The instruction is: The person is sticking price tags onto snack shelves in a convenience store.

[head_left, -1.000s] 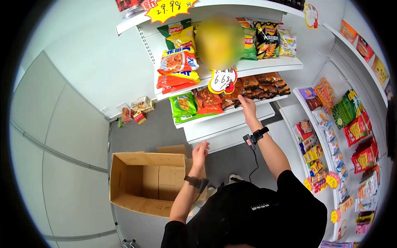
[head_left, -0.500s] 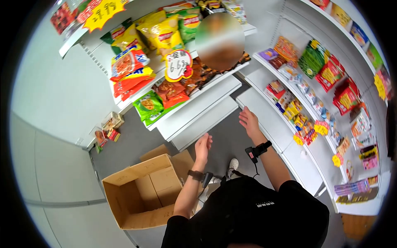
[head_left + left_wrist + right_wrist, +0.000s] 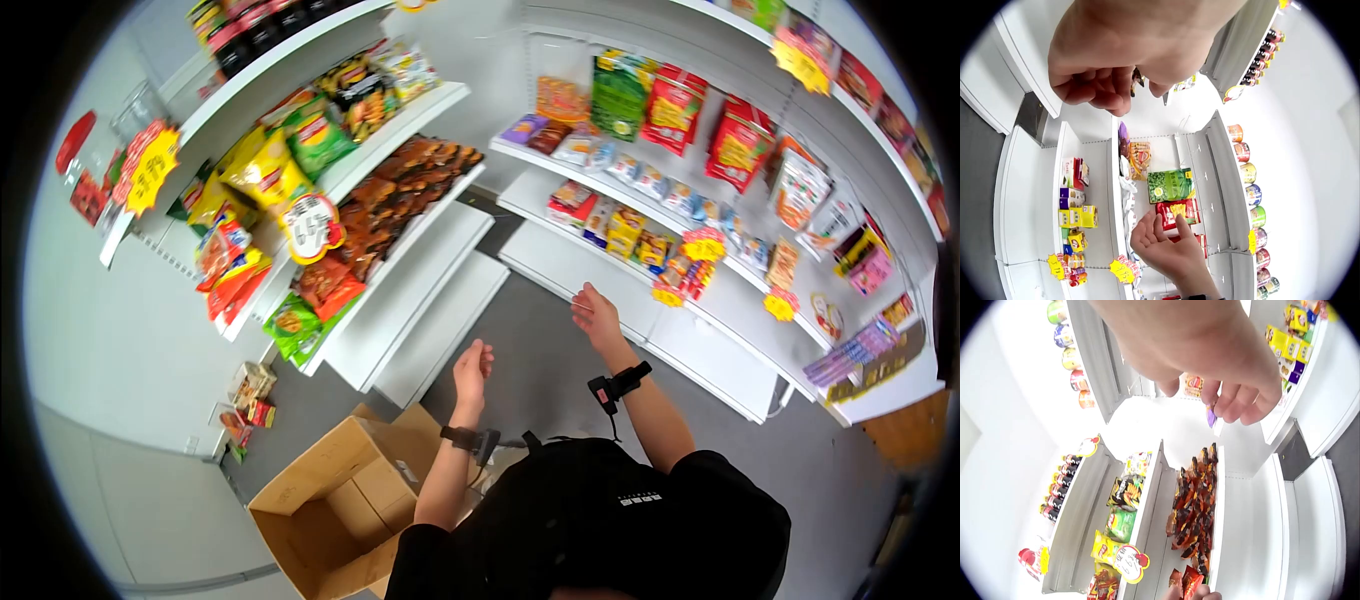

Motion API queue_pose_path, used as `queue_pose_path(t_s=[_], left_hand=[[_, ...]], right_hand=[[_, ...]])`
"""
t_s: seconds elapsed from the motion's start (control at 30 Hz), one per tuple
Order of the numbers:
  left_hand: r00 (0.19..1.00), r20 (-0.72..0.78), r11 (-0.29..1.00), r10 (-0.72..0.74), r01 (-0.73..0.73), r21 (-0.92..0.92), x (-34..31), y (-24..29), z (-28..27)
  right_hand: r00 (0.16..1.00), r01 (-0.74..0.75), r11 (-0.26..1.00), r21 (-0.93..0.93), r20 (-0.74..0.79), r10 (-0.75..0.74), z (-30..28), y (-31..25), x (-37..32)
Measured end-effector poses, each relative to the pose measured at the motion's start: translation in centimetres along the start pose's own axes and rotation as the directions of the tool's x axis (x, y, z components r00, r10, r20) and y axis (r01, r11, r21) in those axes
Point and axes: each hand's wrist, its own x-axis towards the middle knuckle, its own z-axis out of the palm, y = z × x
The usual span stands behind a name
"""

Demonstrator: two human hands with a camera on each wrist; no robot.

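Both hands are held out in mid-air in front of the body, with nothing in either. My left hand (image 3: pixel 472 372) is near the cardboard box (image 3: pixel 320 478), with its fingers loosely bent. To its right, my right hand (image 3: pixel 600 318) has relaxed fingers and overlaps the floor and lower shelf of the right-hand rack. From the left wrist, the left hand (image 3: pixel 1129 56) looms large at the top, with the right hand (image 3: pixel 1169 250) below it, palm showing. In the right wrist view the right hand (image 3: pixel 1210 356) fills the top, its fingers slightly curled.
On the left rack lie brown snack packets (image 3: pixel 400 190), chip bags (image 3: pixel 315 130) and a green packet (image 3: pixel 293 328). Across the corner, the right rack bears red bags (image 3: pixel 675 108), a green bag (image 3: pixel 620 95) and small yellow packs (image 3: pixel 626 230). Boxes (image 3: pixel 252 385) lie on the floor by the wall.
The right hand has left the brown packets on the left rack and drawn back. The head view has swung right, bringing more of the right rack into sight; the left hand stays empty.
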Motion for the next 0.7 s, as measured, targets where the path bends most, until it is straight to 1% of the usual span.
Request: queue_pose_path(t_s=[0.27,0.4,0.57,0.7], left_hand=[[0.994,0.087,0.995,-0.069,0.062,0.080,-4.4,-6.1,10.5],[0.981,0.163,0.991,-0.104,0.089,0.096,-6.0,-8.7,15.9],[0.956,0.255,0.980,-0.144,0.102,0.171,-7.4,-11.2,22.2],[0.922,0.348,0.967,-0.169,0.087,0.239,-7.5,-12.9,25.6]], right_hand=[[0.981,0.071,0.989,0.126,-0.189,-0.047,-16.4,-3.8,-5.5],[0.959,0.106,0.976,0.189,-0.278,-0.050,-24.0,-5.1,-8.1],[0.909,0.198,0.948,0.248,-0.409,-0.083,-31.3,-7.0,-11.7],[0.860,0.270,0.918,0.289,-0.501,-0.095,-35.3,-7.2,-13.4]])
